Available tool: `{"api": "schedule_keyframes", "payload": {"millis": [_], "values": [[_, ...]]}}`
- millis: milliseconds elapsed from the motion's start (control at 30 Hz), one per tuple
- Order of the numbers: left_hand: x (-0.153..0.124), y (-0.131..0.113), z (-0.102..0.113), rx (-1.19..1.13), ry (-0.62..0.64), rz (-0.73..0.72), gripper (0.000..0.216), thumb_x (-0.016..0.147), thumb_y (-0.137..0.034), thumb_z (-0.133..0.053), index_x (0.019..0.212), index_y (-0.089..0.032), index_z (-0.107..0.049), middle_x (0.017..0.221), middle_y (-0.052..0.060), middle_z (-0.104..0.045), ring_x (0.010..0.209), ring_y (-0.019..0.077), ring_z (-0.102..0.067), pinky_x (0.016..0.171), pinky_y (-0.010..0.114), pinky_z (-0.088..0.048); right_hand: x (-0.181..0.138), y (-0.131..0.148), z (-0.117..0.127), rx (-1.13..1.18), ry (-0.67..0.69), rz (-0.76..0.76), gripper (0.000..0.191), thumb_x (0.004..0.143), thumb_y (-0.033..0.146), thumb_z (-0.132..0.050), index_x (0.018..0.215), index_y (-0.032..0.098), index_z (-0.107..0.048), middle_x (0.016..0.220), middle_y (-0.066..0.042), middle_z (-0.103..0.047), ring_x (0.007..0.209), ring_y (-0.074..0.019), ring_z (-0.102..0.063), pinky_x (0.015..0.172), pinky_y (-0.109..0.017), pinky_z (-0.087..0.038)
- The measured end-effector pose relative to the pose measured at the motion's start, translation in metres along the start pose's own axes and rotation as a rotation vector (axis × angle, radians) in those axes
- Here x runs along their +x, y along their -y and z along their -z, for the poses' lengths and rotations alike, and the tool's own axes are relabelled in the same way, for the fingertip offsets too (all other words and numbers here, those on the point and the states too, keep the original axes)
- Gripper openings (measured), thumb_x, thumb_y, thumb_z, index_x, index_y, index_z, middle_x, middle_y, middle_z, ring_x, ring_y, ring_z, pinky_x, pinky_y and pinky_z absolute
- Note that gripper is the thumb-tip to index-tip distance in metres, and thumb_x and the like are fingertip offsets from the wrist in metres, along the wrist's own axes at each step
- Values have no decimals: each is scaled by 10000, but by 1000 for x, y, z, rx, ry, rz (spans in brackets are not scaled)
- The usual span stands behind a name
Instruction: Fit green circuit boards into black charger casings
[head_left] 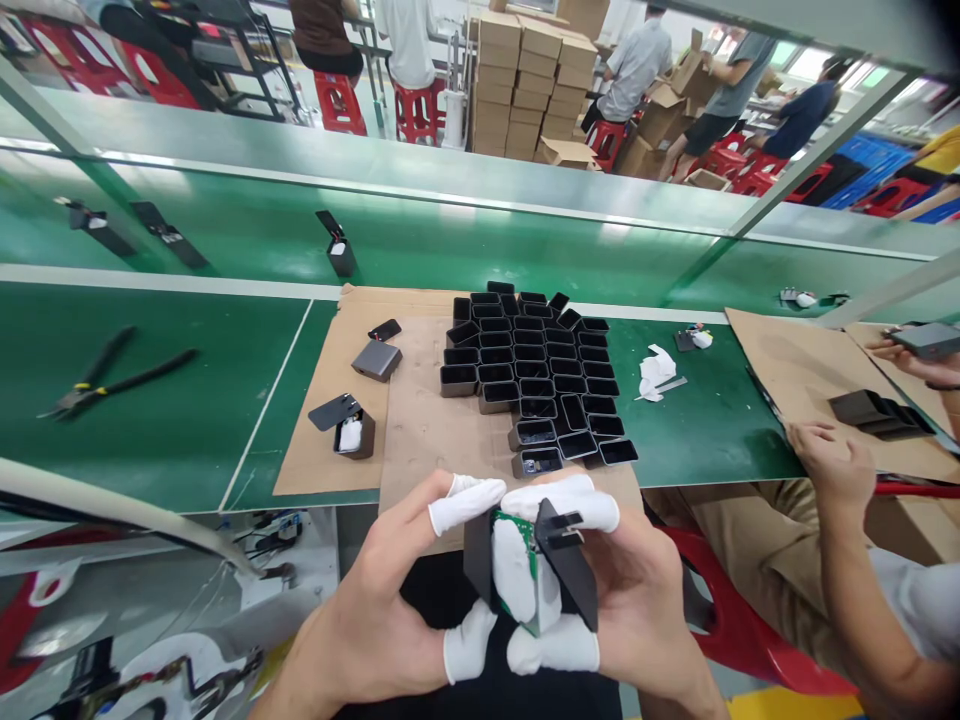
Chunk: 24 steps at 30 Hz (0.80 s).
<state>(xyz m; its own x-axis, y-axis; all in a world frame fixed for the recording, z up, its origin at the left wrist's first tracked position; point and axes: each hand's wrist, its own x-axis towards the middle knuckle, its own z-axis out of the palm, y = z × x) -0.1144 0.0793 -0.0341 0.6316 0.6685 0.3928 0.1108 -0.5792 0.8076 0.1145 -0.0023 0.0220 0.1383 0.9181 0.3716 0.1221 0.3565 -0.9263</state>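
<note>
Both hands are close to me, below the table edge, with white finger cots on several fingers. My left hand (409,585) is closed on a black case (478,560), thumb below and fingers on top. My right hand (626,580) grips a green circuit board (529,532) with a white padded piece (514,572) on it and a black cover plate (574,580) at its right side. The board sits at the case's opening; how deep it reaches inside is hidden. Beyond my hands, many black open-topped cases (530,370) stand grouped on cardboard.
Left of the group are a case with its lid tilted open (356,437) and a closed grey case (377,360). Pliers (94,390) lie far left. White scraps (656,372) lie to the right. A co-worker's hand (832,465) rests near cardboard at right.
</note>
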Motion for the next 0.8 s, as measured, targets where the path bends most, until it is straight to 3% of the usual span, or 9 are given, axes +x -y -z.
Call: {"api": "schedule_keyframes", "payload": {"millis": [267,533,667,800], "values": [[2,1,-3,-71,-4,-13,959,744,-211,-929,1648,-280,-620,1609,180,-694,1384,400,-752,1135,501,-679,-5,-3,0,19,27,-46,693,773,328,-1110,1397,323,-808,1230,-81,-790,1033,-280,-769,868,-394,-670],[-4,9,-5,-19,-25,-30,1007,736,-247,-954,1675,-320,-597,1649,128,-669,1446,365,-723,1216,457,-635,-9,-4,2,-25,37,-50,683,786,327,-1104,1389,344,-783,1232,-63,-791,1026,-268,-754,880,-396,-652],[3,7,-4,-63,8,-22,952,758,-177,-881,1662,-285,-605,1612,151,-687,1433,371,-727,1159,449,-660,-10,-6,5,-76,46,-58,656,828,355,-1077,1407,337,-768,1246,-67,-789,1076,-284,-757,909,-411,-649],[14,1,-4,-125,13,-44,893,785,-158,-859,1638,-273,-622,1498,136,-743,1318,317,-772,1076,392,-682,-10,-6,6,-112,57,-56,629,855,359,-1058,1409,329,-763,1239,-66,-795,1077,-285,-756,921,-416,-649]]}}
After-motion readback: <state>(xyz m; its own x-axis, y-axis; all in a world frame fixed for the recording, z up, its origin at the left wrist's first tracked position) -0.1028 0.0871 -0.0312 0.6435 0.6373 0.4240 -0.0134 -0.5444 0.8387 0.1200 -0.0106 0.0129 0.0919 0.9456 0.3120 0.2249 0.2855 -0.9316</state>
